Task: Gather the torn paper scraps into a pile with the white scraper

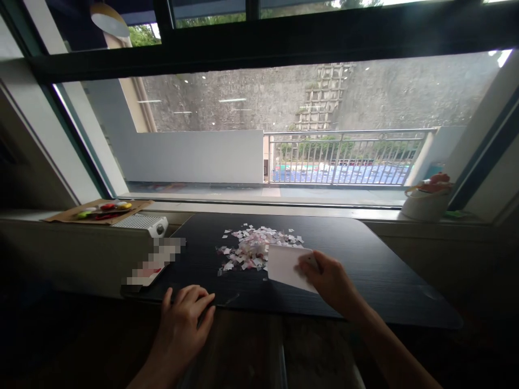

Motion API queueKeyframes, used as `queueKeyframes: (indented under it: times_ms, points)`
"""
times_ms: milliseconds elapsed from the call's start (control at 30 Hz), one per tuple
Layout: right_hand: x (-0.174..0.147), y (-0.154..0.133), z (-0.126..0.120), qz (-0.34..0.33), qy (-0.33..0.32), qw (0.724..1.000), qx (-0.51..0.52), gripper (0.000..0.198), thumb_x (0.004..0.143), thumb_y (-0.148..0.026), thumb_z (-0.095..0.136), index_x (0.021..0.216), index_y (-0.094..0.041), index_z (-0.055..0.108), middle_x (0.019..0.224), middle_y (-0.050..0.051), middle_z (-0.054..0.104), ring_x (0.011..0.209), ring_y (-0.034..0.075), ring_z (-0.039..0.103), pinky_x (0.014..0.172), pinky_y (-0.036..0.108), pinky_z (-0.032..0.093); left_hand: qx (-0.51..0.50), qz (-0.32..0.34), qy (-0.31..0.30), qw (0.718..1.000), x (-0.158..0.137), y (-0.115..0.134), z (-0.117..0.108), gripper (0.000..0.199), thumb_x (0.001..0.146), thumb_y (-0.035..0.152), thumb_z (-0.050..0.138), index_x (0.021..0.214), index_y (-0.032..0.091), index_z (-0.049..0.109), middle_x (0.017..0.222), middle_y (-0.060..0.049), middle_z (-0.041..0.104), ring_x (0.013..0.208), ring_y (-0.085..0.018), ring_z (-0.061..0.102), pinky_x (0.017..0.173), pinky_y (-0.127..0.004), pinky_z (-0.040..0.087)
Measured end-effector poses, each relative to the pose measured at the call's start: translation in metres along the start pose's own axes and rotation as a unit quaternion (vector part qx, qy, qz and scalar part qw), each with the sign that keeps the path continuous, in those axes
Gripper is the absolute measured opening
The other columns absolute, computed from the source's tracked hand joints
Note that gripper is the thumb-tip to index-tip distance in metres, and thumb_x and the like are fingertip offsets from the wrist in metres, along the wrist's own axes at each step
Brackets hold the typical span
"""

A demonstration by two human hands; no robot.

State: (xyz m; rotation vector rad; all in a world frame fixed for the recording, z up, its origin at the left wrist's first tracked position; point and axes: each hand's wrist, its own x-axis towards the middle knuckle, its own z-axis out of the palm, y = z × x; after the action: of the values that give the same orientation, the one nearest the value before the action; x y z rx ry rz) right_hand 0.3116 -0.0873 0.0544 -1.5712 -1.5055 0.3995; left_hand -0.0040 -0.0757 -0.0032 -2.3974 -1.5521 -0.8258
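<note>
Right hand (322, 273) grips card (284, 265) at right side of scraps (253, 246); left hand (184, 310) empty, loosely spread, at near edge of table (381, 270), toward left corner. Heaping looks partial: most massed mid-table, outliers loose around.

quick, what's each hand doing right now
Left hand: open, fingers at the near edge of the black table, nothing seen held.
Right hand: closed, holding a white card.
</note>
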Motion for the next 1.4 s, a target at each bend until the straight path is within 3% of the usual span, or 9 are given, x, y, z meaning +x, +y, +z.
queueKeyframes:
  times_ms: [400, 667, 800, 967, 1200, 1400]
  points:
    - [0.003, -0.010, -0.015, -0.013, 0.019, 0.992, -0.127, 0.017, 0.079, -0.036, 0.053, 0.075, -0.021, 0.060, 0.058, -0.001, 0.059, 0.054, 0.015, 0.053, 0.051, 0.024, 0.036, -0.003, -0.006, 0.001, 1.000, -0.002, 0.002, 0.000, 0.025, 0.079, 0.028, 0.048, 0.092, 0.027, 0.070, 0.093, -0.004, 0.068, 0.093, -0.025, 0.059, 0.099, -0.056, 0.029]
    - [0.009, -0.021, 0.004, -0.047, -0.010, 0.992, -0.114, 0.018, 0.081, -0.034, 0.050, 0.075, -0.020, 0.060, 0.060, 0.000, 0.060, 0.056, 0.015, 0.053, 0.051, 0.023, 0.036, -0.002, -0.008, -0.018, 1.000, -0.003, -0.001, -0.002, 0.026, 0.079, 0.029, 0.048, 0.094, 0.028, 0.069, 0.094, -0.004, 0.068, 0.094, -0.025, 0.059, 0.097, -0.056, 0.029]
    - [0.000, -0.019, -0.018, -0.045, -0.041, 0.990, -0.125, 0.018, 0.079, -0.036, 0.052, 0.072, -0.021, 0.059, 0.061, -0.001, 0.063, 0.056, 0.015, 0.055, 0.051, 0.024, 0.037, -0.003, -0.007, -0.017, 1.000, -0.004, 0.001, -0.002, 0.027, 0.080, 0.028, 0.047, 0.095, 0.028, 0.069, 0.094, -0.004, 0.068, 0.094, -0.023, 0.058, 0.099, -0.053, 0.028]
    - [-0.008, -0.010, -0.050, -0.006, -0.011, 0.991, -0.135, 0.022, 0.076, -0.041, 0.054, 0.073, -0.022, 0.063, 0.058, 0.000, 0.064, 0.053, 0.016, 0.056, 0.049, 0.025, 0.039, -0.002, -0.012, 0.001, 1.000, -0.004, 0.005, -0.001, 0.028, 0.079, 0.029, 0.046, 0.093, 0.027, 0.070, 0.092, -0.005, 0.068, 0.091, -0.025, 0.060, 0.097, -0.056, 0.029]
    - [-0.007, 0.000, -0.050, 0.009, 0.007, 0.997, -0.077, 0.021, 0.076, -0.040, 0.053, 0.074, -0.021, 0.062, 0.060, 0.001, 0.064, 0.056, 0.017, 0.057, 0.051, 0.027, 0.040, 0.019, 0.004, -0.009, 1.000, -0.007, -0.004, 0.002, 0.028, 0.080, 0.031, 0.046, 0.097, 0.030, 0.069, 0.095, -0.003, 0.068, 0.094, -0.025, 0.059, 0.098, -0.055, 0.028]
    - [-0.008, 0.005, -0.053, 0.018, 0.016, 0.998, -0.053, 0.021, 0.076, -0.039, 0.054, 0.074, -0.020, 0.062, 0.063, 0.001, 0.065, 0.056, 0.017, 0.056, 0.050, 0.026, 0.040, 0.033, -0.004, 0.018, 0.999, -0.007, 0.002, 0.003, 0.030, 0.081, 0.030, 0.043, 0.095, 0.025, 0.069, 0.096, -0.006, 0.067, 0.096, -0.025, 0.059, 0.100, -0.055, 0.026]
